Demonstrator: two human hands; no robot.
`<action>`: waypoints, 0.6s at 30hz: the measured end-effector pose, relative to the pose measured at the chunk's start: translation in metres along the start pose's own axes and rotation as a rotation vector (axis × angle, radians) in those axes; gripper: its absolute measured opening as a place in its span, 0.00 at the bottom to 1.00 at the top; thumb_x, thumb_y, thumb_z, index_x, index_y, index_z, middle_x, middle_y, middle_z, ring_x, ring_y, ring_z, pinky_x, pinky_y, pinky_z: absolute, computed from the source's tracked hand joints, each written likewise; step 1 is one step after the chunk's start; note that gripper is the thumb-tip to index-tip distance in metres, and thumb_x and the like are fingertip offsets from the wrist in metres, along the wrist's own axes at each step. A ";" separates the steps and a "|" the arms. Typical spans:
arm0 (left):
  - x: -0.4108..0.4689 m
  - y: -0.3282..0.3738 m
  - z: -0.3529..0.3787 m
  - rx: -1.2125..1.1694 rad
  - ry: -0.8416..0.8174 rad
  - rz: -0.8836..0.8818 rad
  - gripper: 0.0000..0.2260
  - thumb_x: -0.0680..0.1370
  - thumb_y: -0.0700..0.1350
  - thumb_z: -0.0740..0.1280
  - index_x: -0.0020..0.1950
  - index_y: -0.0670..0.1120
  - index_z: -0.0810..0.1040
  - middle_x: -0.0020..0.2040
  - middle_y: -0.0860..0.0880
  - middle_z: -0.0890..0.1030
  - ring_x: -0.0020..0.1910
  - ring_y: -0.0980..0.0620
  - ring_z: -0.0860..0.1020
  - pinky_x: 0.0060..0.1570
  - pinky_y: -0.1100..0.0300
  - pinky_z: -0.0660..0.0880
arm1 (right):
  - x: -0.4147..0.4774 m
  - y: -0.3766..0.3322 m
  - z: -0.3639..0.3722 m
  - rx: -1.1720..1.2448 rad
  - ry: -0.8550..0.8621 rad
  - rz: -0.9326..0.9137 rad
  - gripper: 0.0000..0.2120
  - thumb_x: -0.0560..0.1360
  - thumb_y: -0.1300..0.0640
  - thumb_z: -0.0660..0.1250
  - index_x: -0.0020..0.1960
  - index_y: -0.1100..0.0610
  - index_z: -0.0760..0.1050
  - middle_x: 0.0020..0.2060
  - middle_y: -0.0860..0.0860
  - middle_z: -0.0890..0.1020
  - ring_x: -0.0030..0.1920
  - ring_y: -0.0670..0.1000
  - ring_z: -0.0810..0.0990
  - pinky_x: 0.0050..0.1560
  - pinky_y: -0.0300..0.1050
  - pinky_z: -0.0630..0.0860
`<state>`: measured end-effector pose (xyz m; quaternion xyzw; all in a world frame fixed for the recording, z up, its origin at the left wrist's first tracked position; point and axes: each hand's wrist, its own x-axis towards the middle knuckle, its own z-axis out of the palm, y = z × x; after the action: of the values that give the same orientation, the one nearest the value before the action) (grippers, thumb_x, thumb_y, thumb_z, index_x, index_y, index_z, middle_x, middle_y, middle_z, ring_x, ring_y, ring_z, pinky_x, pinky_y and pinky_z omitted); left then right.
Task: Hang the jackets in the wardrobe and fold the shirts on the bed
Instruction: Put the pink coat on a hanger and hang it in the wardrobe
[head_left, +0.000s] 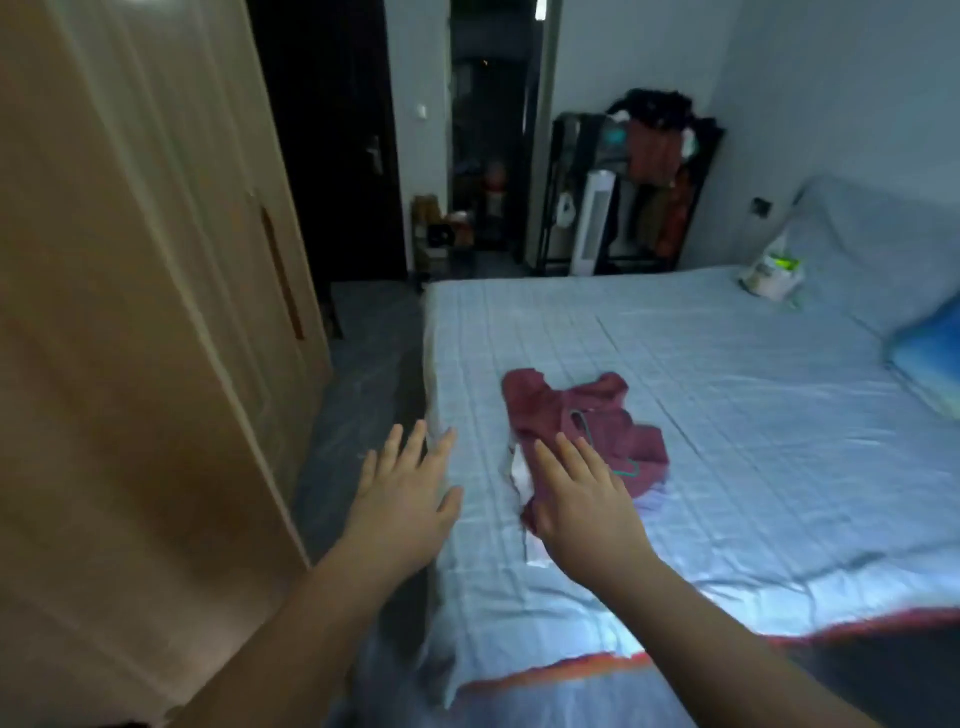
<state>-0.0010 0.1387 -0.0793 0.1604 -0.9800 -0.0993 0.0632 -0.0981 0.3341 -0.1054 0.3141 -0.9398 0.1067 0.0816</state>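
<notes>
A crumpled maroon shirt (582, 421) with a thin green trim lies on the light blue checked bed (727, 405), near its left edge, with a white garment (519, 470) partly under it. My right hand (582, 509) reaches over the shirt's near end with straight, spread fingers and holds nothing. My left hand (410, 493) hovers at the bed's left edge, fingers spread, also holding nothing. The wooden wardrobe (156, 312) stands on the left with its door closed.
A narrow floor strip runs between wardrobe and bed. A white plastic bag (771, 275) sits at the bed's far right and a blue pillow (930, 358) at the right edge. A dark clothes rack (654, 182) and a white tower fan (595, 228) stand against the far wall.
</notes>
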 end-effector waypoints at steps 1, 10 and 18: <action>0.007 0.016 0.013 -0.014 -0.038 0.015 0.29 0.82 0.59 0.53 0.81 0.58 0.45 0.82 0.50 0.46 0.80 0.46 0.43 0.78 0.44 0.46 | -0.007 0.019 0.005 0.018 -0.007 0.041 0.33 0.72 0.46 0.54 0.77 0.51 0.63 0.75 0.54 0.67 0.76 0.59 0.62 0.71 0.58 0.66; 0.089 0.107 0.110 0.051 -0.198 0.170 0.31 0.78 0.60 0.50 0.80 0.55 0.51 0.81 0.46 0.54 0.80 0.43 0.51 0.76 0.43 0.53 | -0.006 0.136 0.045 0.093 -0.111 0.240 0.32 0.75 0.50 0.63 0.77 0.52 0.61 0.76 0.55 0.65 0.76 0.58 0.61 0.71 0.55 0.65; 0.198 0.128 0.206 0.018 -0.353 0.144 0.31 0.78 0.60 0.53 0.81 0.55 0.51 0.81 0.44 0.54 0.79 0.40 0.51 0.74 0.42 0.56 | 0.061 0.224 0.104 0.078 -0.295 0.270 0.30 0.77 0.47 0.59 0.77 0.51 0.57 0.77 0.51 0.61 0.76 0.54 0.58 0.70 0.51 0.66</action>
<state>-0.2582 0.2289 -0.2341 0.0705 -0.9857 -0.1124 -0.1042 -0.2915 0.4472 -0.2257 0.2003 -0.9704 0.1059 -0.0841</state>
